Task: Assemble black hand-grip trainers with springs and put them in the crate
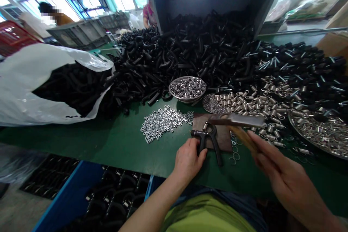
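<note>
A black hand grip with a spring (216, 148) lies on a brown metal plate (226, 136) at the table's middle. Fingers of my left hand (189, 157) are closed around its left handle. My right hand (280, 170) grips the wooden handle of a hammer (246, 139), whose blurred metal head hangs over the plate and the top of the hand grip. Small metal nuts (163, 121) are spread left of the plate. Thin metal rings (235, 156) lie just right of it.
Behind the plate stands a bowl of metal parts (187, 98). Springs (244, 102) and a round tray (320, 148) lie right, black handles (185, 49) heap behind, and a white sack (24, 87) sits left. A blue crate (63, 197) is below. Other people are at the back.
</note>
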`<move>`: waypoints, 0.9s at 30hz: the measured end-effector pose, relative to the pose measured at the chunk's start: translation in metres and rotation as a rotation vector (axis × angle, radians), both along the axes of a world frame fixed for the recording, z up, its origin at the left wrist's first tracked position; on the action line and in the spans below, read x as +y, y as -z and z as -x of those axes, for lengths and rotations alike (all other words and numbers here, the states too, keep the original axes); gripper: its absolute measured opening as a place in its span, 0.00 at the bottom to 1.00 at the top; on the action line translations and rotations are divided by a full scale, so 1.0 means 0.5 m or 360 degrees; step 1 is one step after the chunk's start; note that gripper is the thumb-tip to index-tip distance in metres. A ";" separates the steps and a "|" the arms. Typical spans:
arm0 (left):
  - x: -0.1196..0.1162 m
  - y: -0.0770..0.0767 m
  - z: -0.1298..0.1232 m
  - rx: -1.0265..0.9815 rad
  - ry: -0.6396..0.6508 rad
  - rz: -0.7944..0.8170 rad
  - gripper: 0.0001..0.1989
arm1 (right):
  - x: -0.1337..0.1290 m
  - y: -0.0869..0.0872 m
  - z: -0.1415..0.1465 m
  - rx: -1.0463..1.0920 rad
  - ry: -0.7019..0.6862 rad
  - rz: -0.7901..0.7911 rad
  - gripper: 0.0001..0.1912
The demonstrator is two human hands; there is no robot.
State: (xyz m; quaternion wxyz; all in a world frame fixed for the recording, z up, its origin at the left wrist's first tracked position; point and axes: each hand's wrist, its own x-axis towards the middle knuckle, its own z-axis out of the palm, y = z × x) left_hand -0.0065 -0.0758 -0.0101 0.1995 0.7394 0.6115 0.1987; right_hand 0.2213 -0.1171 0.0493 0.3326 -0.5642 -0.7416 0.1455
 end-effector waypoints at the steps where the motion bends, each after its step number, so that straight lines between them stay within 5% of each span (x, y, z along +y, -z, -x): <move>1: -0.003 0.005 -0.001 0.0013 0.0022 0.0023 0.08 | -0.002 0.001 0.003 0.0021 0.0014 -0.0114 0.28; 4: 0.001 0.014 -0.004 0.0037 0.0042 0.0021 0.05 | 0.008 0.020 0.009 -0.0113 -0.0076 -0.0198 0.29; 7: 0.008 0.015 -0.004 0.0073 0.0055 0.0034 0.04 | 0.026 0.025 0.012 -0.0308 -0.0231 0.0053 0.27; 13: 0.012 0.013 -0.002 0.0093 0.0060 0.0041 0.04 | 0.019 0.025 0.004 -0.0071 -0.0029 -0.0091 0.29; 17: 0.015 0.014 -0.002 0.0081 0.0064 0.0073 0.03 | 0.033 0.053 0.000 -0.0383 -0.0209 0.0282 0.27; 23: 0.024 0.011 0.004 0.0051 0.0098 0.0076 0.04 | 0.067 -0.013 0.014 -0.0172 0.0084 0.0145 0.25; 27: 0.027 0.010 0.005 0.0034 0.0100 0.0080 0.04 | 0.099 0.010 0.017 -0.0247 0.0100 0.0169 0.25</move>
